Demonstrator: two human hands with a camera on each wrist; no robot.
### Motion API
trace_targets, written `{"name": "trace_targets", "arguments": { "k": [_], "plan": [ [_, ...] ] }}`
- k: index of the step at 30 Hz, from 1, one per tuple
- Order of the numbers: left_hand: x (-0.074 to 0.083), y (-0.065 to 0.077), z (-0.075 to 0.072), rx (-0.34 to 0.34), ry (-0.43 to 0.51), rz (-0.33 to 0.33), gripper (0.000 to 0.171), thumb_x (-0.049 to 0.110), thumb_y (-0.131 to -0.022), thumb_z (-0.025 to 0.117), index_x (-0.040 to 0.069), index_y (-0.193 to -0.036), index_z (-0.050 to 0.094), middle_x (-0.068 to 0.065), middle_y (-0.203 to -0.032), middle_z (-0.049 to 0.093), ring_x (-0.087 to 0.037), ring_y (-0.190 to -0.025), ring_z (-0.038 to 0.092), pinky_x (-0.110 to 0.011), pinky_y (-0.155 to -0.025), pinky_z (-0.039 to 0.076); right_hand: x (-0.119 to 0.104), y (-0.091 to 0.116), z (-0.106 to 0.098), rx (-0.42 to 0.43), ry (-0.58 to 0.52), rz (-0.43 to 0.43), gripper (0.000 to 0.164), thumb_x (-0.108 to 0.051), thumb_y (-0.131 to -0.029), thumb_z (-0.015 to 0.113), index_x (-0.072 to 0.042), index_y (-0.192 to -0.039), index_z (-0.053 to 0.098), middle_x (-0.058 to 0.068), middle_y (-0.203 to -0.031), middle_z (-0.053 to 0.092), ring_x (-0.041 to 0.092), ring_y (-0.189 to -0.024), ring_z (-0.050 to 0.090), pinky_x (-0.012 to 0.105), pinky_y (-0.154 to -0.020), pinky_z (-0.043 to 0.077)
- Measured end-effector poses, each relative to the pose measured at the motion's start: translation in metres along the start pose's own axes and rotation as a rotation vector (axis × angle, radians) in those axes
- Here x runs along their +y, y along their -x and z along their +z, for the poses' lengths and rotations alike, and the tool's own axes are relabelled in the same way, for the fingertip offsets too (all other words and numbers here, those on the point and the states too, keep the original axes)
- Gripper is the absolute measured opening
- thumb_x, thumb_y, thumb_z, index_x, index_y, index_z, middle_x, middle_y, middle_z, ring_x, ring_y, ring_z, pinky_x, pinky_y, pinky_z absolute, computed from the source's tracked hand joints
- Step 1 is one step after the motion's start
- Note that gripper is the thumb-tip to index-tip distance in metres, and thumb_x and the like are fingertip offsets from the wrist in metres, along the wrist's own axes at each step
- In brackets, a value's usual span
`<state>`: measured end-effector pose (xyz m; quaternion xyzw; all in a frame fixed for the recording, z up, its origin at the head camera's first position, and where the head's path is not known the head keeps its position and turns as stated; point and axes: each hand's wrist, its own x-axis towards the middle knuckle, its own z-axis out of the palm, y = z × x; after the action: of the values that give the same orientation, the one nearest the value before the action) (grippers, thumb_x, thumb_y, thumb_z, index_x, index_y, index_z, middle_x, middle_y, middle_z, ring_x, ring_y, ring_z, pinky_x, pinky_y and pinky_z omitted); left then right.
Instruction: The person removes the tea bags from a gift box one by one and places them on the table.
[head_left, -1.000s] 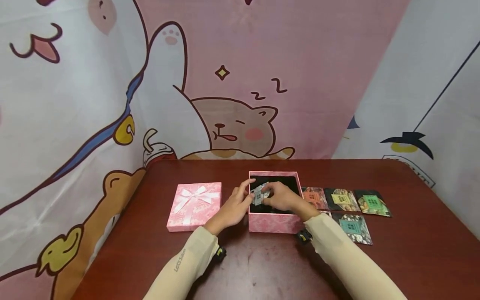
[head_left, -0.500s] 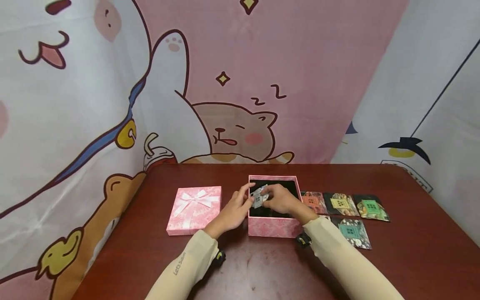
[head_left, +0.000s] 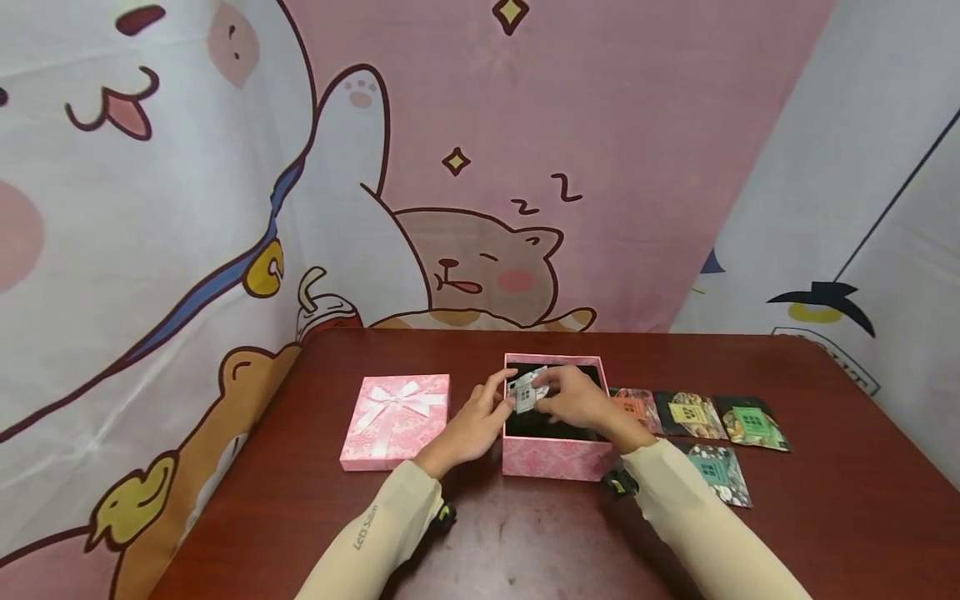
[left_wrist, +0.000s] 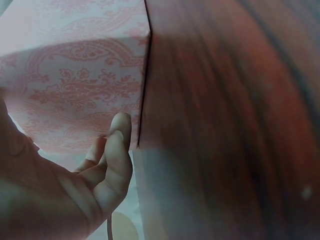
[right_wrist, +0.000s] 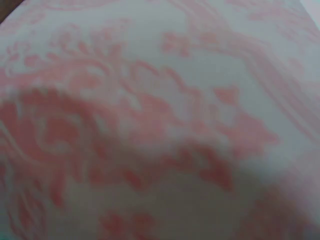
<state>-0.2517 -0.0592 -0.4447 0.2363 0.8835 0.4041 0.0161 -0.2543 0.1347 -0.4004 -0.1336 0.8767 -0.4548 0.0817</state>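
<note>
A pink patterned gift box [head_left: 557,458] with a black interior stands uncovered on the table. Over its opening, my right hand [head_left: 582,400] pinches a small flat packet [head_left: 525,395] with a pale grey label. My left hand [head_left: 474,423] is at the box's left side, index finger and thumb reaching over the rim. The thumb tip meets the packet's left edge; whether it grips there I cannot tell. In the left wrist view, the other fingers [left_wrist: 117,160] bend loosely beside the box's outer wall [left_wrist: 75,95]. The right wrist view shows only blurred pink box wall [right_wrist: 160,110].
The pink lid [head_left: 393,423] with a white bow lies left of the box. On the right are packets with a red label [head_left: 636,407], a yellow label [head_left: 688,414], a green label [head_left: 752,422] and a teal label [head_left: 712,472]. The brown table [head_left: 517,550] is glossy.
The packet has turned slightly and its far edge tips up more in my right hand. Both hands stay nearly in place over the box. The head view has shifted a little.
</note>
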Motion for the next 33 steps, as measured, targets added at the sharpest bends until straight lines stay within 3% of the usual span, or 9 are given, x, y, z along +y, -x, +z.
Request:
{"name": "trace_targets", "arguments": {
  "k": [5, 13, 21, 24, 28, 33],
  "plan": [
    [0.001, 0.000, 0.001, 0.013, -0.017, 0.002, 0.045, 0.037, -0.097, 0.038, 0.032, -0.141, 0.026, -0.004, -0.098, 0.049, -0.019, -0.091, 0.050, -0.037, -0.076, 0.042, -0.001, 0.008, -0.013, 0.015, -0.065, -0.028, 0.032, 0.002, -0.079, 0.063, 0.010, -0.110, 0.057, 0.020, -0.094, 0.064, 0.020, -0.061, 0.061, 0.039, -0.058, 0.053],
    [0.002, -0.001, 0.001, 0.019, -0.013, 0.018, 0.044, 0.034, -0.098, 0.039, 0.032, -0.140, 0.027, -0.007, -0.102, 0.049, -0.021, -0.093, 0.051, -0.040, -0.078, 0.042, 0.003, 0.026, -0.036, 0.056, -0.053, -0.011, 0.034, -0.003, -0.082, 0.064, 0.004, -0.115, 0.057, 0.016, -0.095, 0.062, 0.020, -0.069, 0.061, 0.040, -0.060, 0.052],
    [0.000, 0.002, 0.002, 0.019, -0.004, 0.020, 0.044, 0.031, -0.098, 0.040, 0.031, -0.141, 0.027, -0.006, -0.103, 0.049, -0.020, -0.092, 0.050, -0.040, -0.077, 0.042, 0.005, 0.044, -0.049, 0.066, -0.096, -0.041, 0.035, -0.004, -0.084, 0.063, 0.005, -0.117, 0.056, 0.020, -0.102, 0.060, 0.022, -0.076, 0.060, 0.040, -0.060, 0.052],
    [0.000, 0.003, 0.002, 0.026, 0.000, 0.023, 0.045, 0.030, -0.098, 0.040, 0.028, -0.141, 0.027, -0.006, -0.102, 0.049, -0.020, -0.093, 0.050, -0.040, -0.077, 0.041, 0.006, 0.049, -0.054, 0.077, -0.100, -0.036, 0.035, -0.006, -0.084, 0.063, 0.003, -0.117, 0.056, 0.020, -0.102, 0.061, 0.019, -0.069, 0.058, 0.040, -0.060, 0.052],
    [0.000, 0.003, 0.001, 0.027, 0.002, 0.020, 0.045, 0.030, -0.098, 0.041, 0.031, -0.141, 0.027, -0.006, -0.102, 0.050, -0.020, -0.093, 0.050, -0.040, -0.077, 0.042, 0.010, 0.057, -0.061, 0.074, -0.116, -0.004, 0.035, -0.008, -0.084, 0.063, 0.000, -0.118, 0.056, 0.020, -0.102, 0.062, 0.013, -0.047, 0.047, 0.034, -0.047, 0.047],
    [0.000, 0.003, 0.002, 0.017, -0.013, 0.015, 0.044, 0.037, -0.098, 0.038, 0.033, -0.141, 0.026, -0.005, -0.103, 0.049, -0.019, -0.093, 0.051, -0.039, -0.076, 0.042, 0.016, 0.071, -0.074, 0.061, -0.151, 0.019, 0.036, -0.010, -0.087, 0.062, -0.002, -0.120, 0.054, 0.019, -0.102, 0.060, 0.010, -0.043, 0.042, 0.030, -0.042, 0.042]
  ]
}}
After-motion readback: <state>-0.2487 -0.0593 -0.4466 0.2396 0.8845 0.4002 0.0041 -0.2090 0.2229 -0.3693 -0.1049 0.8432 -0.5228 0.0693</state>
